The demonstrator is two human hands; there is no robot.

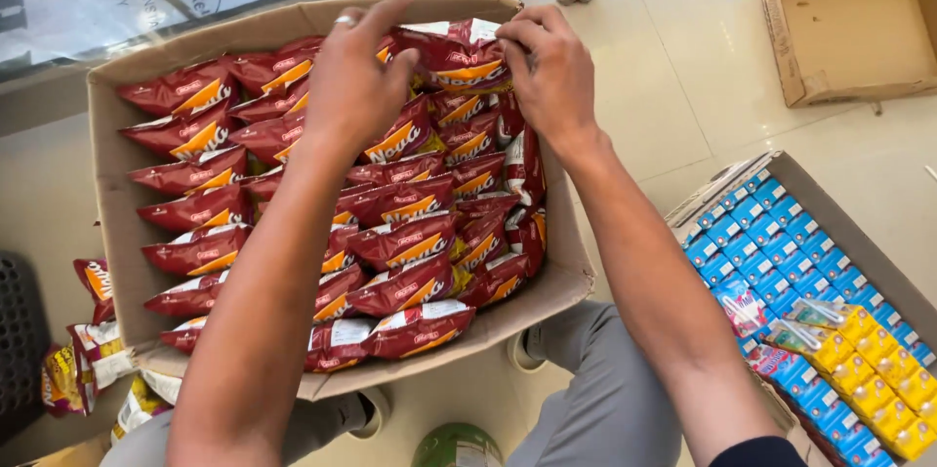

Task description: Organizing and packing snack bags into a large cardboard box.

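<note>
Red snack packets (390,243) are packed in rows inside a cardboard box (107,194) on the floor (664,86). One packet (454,52) at the far edge is pinched at its top corner by the right hand (551,72), its grip closed on it. The left hand (356,81) is laid on the neighbouring packets, fingers spread, holding nothing. A box of blue and yellow cartons (810,262) is set to the right.

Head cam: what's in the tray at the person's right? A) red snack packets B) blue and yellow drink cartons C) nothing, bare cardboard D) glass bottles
B: the tray at the right holds rows of blue cartons and yellow cartons; the red packets sit in the box under both hands.
</note>
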